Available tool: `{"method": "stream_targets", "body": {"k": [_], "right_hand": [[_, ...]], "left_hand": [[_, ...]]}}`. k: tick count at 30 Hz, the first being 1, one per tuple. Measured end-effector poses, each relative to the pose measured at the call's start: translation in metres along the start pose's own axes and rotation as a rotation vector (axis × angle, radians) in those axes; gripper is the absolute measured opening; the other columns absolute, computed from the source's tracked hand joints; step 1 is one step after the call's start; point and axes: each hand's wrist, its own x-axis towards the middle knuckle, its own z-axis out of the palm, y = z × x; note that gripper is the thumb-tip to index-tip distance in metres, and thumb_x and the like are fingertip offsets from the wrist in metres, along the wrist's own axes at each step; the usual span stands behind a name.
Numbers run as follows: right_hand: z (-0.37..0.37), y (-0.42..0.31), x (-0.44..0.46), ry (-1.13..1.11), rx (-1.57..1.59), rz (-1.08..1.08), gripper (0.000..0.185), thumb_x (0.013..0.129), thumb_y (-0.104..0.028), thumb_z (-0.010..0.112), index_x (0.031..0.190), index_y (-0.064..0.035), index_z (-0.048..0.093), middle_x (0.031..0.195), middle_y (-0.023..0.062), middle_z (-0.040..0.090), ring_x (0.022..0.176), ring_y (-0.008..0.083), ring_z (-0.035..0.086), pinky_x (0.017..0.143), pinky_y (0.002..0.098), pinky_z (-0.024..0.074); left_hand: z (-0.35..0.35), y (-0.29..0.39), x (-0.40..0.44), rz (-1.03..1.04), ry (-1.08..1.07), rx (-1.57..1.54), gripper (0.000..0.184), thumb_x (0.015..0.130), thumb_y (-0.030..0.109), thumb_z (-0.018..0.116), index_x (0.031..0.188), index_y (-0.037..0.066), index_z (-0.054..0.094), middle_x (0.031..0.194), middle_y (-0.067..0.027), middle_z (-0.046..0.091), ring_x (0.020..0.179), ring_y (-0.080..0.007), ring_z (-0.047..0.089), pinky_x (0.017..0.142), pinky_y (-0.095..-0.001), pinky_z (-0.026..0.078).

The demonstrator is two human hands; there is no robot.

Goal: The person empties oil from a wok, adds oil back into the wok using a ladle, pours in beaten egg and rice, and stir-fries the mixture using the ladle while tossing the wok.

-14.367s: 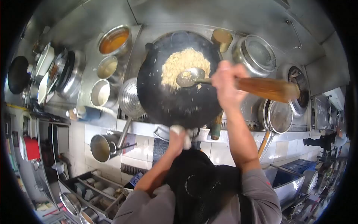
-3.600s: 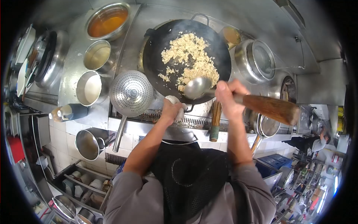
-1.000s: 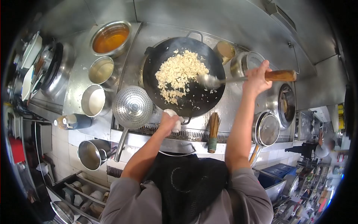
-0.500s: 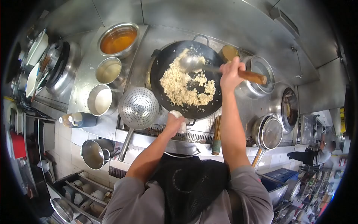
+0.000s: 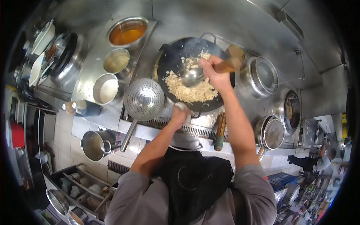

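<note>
A black wok (image 5: 168,65) holds loose, pale yellow rice-like food (image 5: 195,93) and gives off a little steam. My right hand (image 5: 215,73) is closed round the wooden-handled ladle (image 5: 192,77), whose metal bowl rests among the food near the wok's middle. Folded white cloth (image 5: 187,117) is gripped in my left hand (image 5: 179,115) at the wok's near edge, beside its near loop handle. To the left of the wok lies a perforated strainer (image 5: 144,99), its handle pointing toward me.
Left stand a bowl of orange liquid (image 5: 128,33), two metal pots and bottles (image 5: 86,108). A bamboo brush (image 5: 220,131), sieves (image 5: 273,133) and a lidded pot (image 5: 264,75) are on the right. Another person (image 5: 324,162) is far right.
The ladle has swept from the wok's right side, across the far part, to the middle. My right hand has moved left over the wok, while my left hand keeps hold of the cloth.
</note>
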Motion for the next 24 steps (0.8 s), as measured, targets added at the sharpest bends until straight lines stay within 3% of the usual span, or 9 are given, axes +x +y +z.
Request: {"method": "stream_targets", "body": {"k": [4,5,8,11,15,18,20,22,24], "right_hand": [[0.012,-0.091,-0.022,-0.261,-0.39,0.157,0.036,0.091,-0.027,0.077,0.065,-0.0075,0.061,0.061,-0.0003,0.061,0.059,0.0099,0.058,0.055,0.0319,0.0453],[0.018,-0.087,-0.041,-0.322,-0.228,-0.101,0.036,0.091,-0.025,0.076,0.064,-0.0093,0.06,0.06,-0.0007,0.06,0.057,0.0114,0.057,0.054,0.0325,0.0448],[0.017,-0.065,-0.081,-0.669,-0.216,-0.399,0.038,0.089,-0.017,0.074,0.059,-0.0132,0.051,0.054,0.001,0.048,0.052,0.0177,0.054,0.053,0.0323,0.0439],[-0.005,-0.04,-0.056,-0.413,-0.337,-0.143,0.039,0.089,-0.019,0.077,0.061,-0.0098,0.052,0.055,0.0034,0.049,0.05,0.0155,0.053,0.05,0.0318,0.0431],[-0.027,-0.064,-0.091,-0.083,-0.183,-0.253,0.024,0.092,-0.013,0.076,0.073,-0.0017,0.068,0.07,0.0117,0.071,0.061,0.0144,0.065,0.056,0.0311,0.0503],[-0.03,-0.006,-0.08,0.09,-0.607,-0.155,0.043,0.099,-0.02,0.07,0.063,-0.0041,0.051,0.056,0.0011,0.046,0.05,0.013,0.042,0.049,0.0291,0.0363],[-0.042,-0.021,-0.058,0.17,-0.143,0.071,0.039,0.1,-0.021,0.068,0.069,-0.0074,0.049,0.058,-0.0019,0.048,0.053,0.0063,0.041,0.049,0.0287,0.0347],[-0.06,-0.065,-0.078,0.119,-0.027,0.072,0.036,0.099,-0.019,0.07,0.07,-0.0071,0.052,0.057,0.0002,0.054,0.052,0.0052,0.046,0.048,0.0274,0.0373],[-0.045,-0.037,-0.105,0.388,-0.049,-0.019,0.035,0.098,-0.013,0.069,0.07,-0.006,0.049,0.057,0.0028,0.056,0.053,0.0059,0.051,0.048,0.0262,0.0415]], "left_hand": [[-0.001,0.013,-0.01,-0.113,-0.028,0.102,0.031,0.097,0.008,0.062,0.123,-0.003,0.049,0.115,-0.014,0.062,0.087,-0.0209,0.067,0.069,-0.0349,0.057],[-0.001,0.004,-0.005,0.127,-0.1,-0.02,0.032,0.09,0.005,0.067,0.117,-0.005,0.053,0.109,-0.0137,0.065,0.083,-0.0192,0.068,0.066,-0.0338,0.057],[-0.008,-0.021,-0.001,0.484,-0.268,-0.128,0.039,0.084,0.006,0.072,0.116,-0.01,0.056,0.102,-0.0134,0.068,0.084,-0.0179,0.068,0.064,-0.0319,0.057],[0.003,-0.001,-0.008,-0.023,0.027,-0.048,0.028,0.085,-0.003,0.065,0.108,-0.009,0.052,0.091,-0.0139,0.066,0.073,-0.0208,0.068,0.055,-0.0338,0.056],[-0.001,0.009,-0.012,-0.058,-0.07,-0.061,0.026,0.083,-0.004,0.064,0.106,-0.009,0.053,0.087,-0.0136,0.065,0.068,-0.0211,0.066,0.054,-0.034,0.055],[0.0,-0.021,0.002,-0.048,0.13,-0.035,0.035,0.085,-0.002,0.061,0.118,-0.008,0.049,0.095,-0.0143,0.065,0.074,-0.0194,0.068,0.055,-0.0327,0.055],[0.001,-0.009,-0.002,0.004,0.178,0.002,0.031,0.085,-0.004,0.06,0.115,-0.006,0.05,0.098,-0.0128,0.064,0.077,-0.0191,0.068,0.057,-0.0326,0.055],[-0.005,0.006,-0.009,-0.03,-0.084,-0.015,0.031,0.086,-0.004,0.059,0.116,-0.004,0.05,0.098,-0.0117,0.064,0.077,-0.0193,0.066,0.058,-0.033,0.055],[-0.001,0.017,-0.009,-0.028,-0.092,-0.001,0.032,0.085,-0.005,0.059,0.116,-0.003,0.051,0.097,-0.0111,0.064,0.076,-0.0199,0.065,0.058,-0.0334,0.054]]}}
